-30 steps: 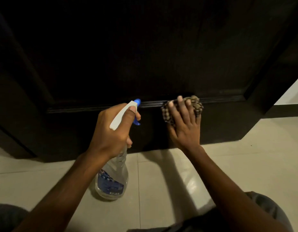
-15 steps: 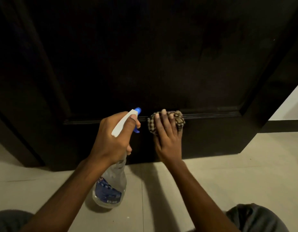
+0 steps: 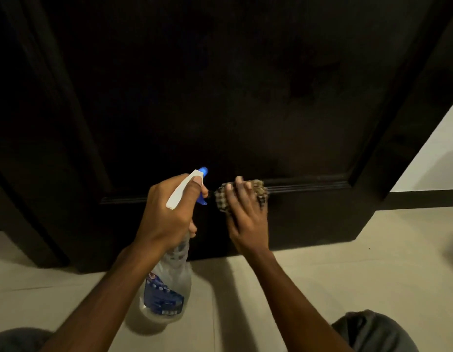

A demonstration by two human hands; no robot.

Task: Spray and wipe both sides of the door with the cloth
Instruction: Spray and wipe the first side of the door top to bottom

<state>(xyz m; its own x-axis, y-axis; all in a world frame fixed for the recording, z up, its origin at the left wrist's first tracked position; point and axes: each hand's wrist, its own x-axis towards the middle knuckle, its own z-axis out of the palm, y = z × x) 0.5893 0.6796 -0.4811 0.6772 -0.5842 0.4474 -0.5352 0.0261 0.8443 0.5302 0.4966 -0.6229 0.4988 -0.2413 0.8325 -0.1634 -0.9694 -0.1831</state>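
You are in the wiping step, on the face of the door (image 3: 220,97) in front of you. Your right hand (image 3: 248,219) presses the bunched checked cloth (image 3: 261,193) against the ridged moulding low on the door, just above the bottom rail. Its fingers (image 3: 239,189) lie fairly straight and close together over the cloth. I cannot tell whether the thumb hooks underneath.

Your left hand (image 3: 167,212) holds the spray bottle (image 3: 167,288) just beside the cloth. The fingers are clamped round its neck, the thumb lies along the white head, and the blue nozzle points at the door. Whether the bottle's base hangs over the tiled floor (image 3: 347,275) or touches it is not clear.

Judging from this, you are near the bottom of this side, and the other side is not in view, so plenty may remain. The next move calls for a firm sweep along the moulding toward the right edge, with enough pressure to work the fabric into the grooves. If you mean to spray again, lift the cloth clear of the nozzle first.
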